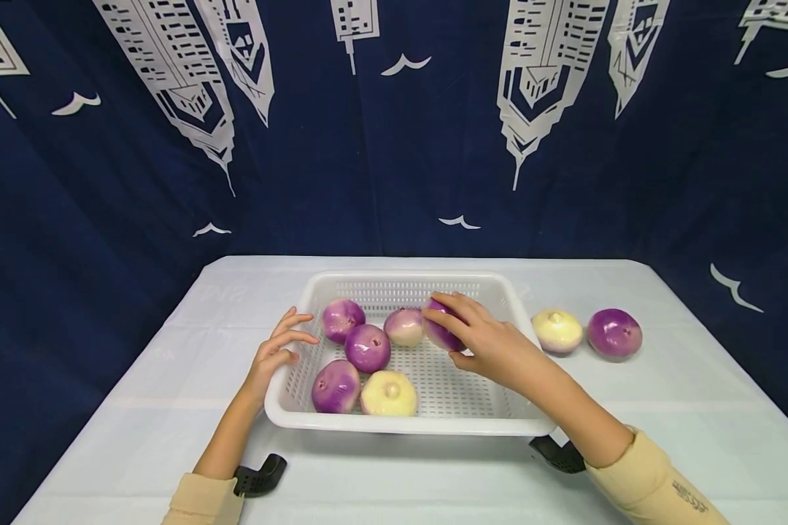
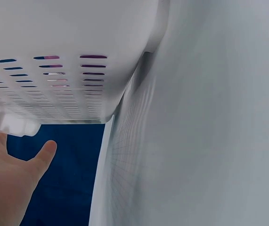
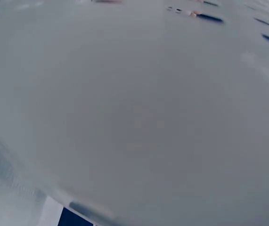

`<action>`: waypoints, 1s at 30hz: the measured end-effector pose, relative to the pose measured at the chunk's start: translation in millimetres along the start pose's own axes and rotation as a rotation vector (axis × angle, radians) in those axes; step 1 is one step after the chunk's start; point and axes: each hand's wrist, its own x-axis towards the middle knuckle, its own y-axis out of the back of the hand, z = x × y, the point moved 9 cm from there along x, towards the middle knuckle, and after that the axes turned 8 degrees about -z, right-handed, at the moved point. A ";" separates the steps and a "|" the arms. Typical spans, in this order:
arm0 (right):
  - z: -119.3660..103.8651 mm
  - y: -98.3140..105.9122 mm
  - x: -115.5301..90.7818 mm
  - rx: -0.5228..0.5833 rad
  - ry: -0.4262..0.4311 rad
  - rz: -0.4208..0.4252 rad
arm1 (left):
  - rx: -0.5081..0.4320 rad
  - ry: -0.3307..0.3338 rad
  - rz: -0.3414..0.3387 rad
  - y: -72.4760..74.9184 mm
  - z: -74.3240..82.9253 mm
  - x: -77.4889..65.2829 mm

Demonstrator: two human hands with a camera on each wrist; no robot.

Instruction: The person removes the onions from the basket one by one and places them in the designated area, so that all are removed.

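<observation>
A white perforated plastic basket [image 1: 473, 424] stands on the table with several onions inside. My right hand [image 1: 489, 339] grips a purple onion [image 1: 441, 328] over the right half of the basket. Left of that lies a pale pink-white onion [image 1: 403, 328]. Farther left are purple onions [image 1: 368, 348], and near the front wall sits a yellowish-white onion [image 1: 389, 394]. At the basket's left rim, my left hand [image 1: 272, 361] has its fingers spread and holds nothing; the left wrist view shows part of the left hand [image 2: 12, 174] beside the slotted wall. In the right wrist view the basket wall [image 3: 134, 108] hides the hand.
To the right of the basket, a yellowish onion [image 1: 557, 332] and a purple onion [image 1: 614, 334] lie on the white-covered table [image 1: 630, 408]. Behind the table hangs a dark blue cloth [image 1: 368, 160] with white building prints. Black wrist devices [image 1: 261, 475] are worn on both arms.
</observation>
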 end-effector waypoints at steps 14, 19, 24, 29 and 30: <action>17.4 32.4 -27.7 -0.080 -0.065 0.174 | -0.004 -0.026 -0.009 -0.7 0.9 0.3; 27.5 40.7 -40.4 -0.096 -0.132 0.179 | -0.012 -0.023 -0.008 -1.2 1.2 0.5; 40.1 47.2 -55.5 -0.106 -0.196 0.182 | -0.012 -0.019 -0.007 -1.4 1.2 0.9; 60.0 54.0 -72.3 -0.109 -0.247 0.194 | -0.003 -0.016 -0.008 -1.1 1.2 -0.2; 65.5 54.9 -75.9 -0.110 -0.263 0.190 | -0.004 -0.016 -0.009 -1.1 1.0 -0.4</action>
